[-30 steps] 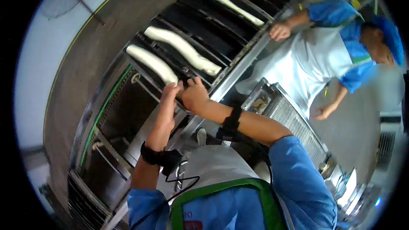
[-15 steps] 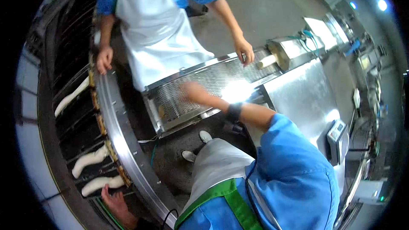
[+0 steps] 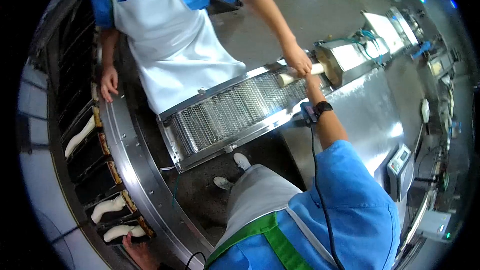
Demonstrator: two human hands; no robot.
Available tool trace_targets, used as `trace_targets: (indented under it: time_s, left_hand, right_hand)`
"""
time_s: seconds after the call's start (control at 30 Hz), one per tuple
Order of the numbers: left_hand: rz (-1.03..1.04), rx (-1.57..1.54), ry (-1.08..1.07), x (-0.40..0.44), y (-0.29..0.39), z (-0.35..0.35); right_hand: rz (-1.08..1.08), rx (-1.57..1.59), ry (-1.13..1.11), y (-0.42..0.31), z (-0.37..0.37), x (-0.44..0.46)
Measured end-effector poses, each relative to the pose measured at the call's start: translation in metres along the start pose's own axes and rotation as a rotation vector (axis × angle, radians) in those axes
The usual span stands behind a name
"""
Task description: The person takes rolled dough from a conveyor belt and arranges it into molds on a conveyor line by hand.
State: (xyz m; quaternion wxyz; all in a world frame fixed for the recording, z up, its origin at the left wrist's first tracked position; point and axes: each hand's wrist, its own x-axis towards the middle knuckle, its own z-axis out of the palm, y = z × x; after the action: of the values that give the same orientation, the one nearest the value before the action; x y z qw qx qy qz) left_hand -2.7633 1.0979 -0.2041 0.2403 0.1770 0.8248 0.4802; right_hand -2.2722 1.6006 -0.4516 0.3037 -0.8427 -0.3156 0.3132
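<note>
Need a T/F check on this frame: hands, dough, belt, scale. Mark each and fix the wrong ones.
1. The wearer's right hand and a co-worker's hand are close together at the dough roll on the mesh conveyor belt. True.
2. The wearer's left hand is on the mesh conveyor belt. False: the left hand is at the dough strip lowest in view, in a dark pan.
3. Three dough strips show in the dark pans. True.
4. Both of the co-worker's hands are at the dough roll. False: the other hand is by the curved metal rail.
5. The digital scale is on the mesh conveyor belt. False: it sits at the steel table.
</note>
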Motion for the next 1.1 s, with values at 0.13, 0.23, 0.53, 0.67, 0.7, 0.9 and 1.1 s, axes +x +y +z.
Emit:
trace_targets:
  time_s: [0.13, 0.23, 0.53, 0.67, 0.7, 0.9, 1.1]
  left_hand:
    - [-0.263, -0.165, 0.211, 0.004, -0.010, -0.011]
    - [-0.311, -0.160, 0.183, 0.030, -0.057, -0.042]
    - [-0.382, -0.255, 0.394, 0.062, -0.082, -0.038]
    - [-0.394, -0.213, 0.382, 0.061, -0.070, -0.029]
    - [-0.396, -0.206, 0.375, 0.061, -0.068, -0.028]
    - [-0.392, -0.183, 0.354, 0.062, -0.065, -0.023]
    - [-0.411, -0.146, 0.332, 0.061, -0.060, -0.019]
  right_hand:
    - [-0.037, 0.015, 0.255, -0.017, 0.001, 0.007]
    - [-0.106, -0.272, 0.235, -0.045, -0.024, -0.023]
    - [-0.056, -0.418, 0.066, -0.021, -0.026, 0.029]
    - [-0.057, -0.386, 0.055, -0.014, -0.025, 0.034]
    - [-0.046, -0.330, 0.072, -0.010, -0.022, 0.038]
    - [-0.001, -0.438, 0.055, -0.020, -0.023, 0.035]
    - [-0.004, -0.445, 0.083, -0.028, -0.025, 0.020]
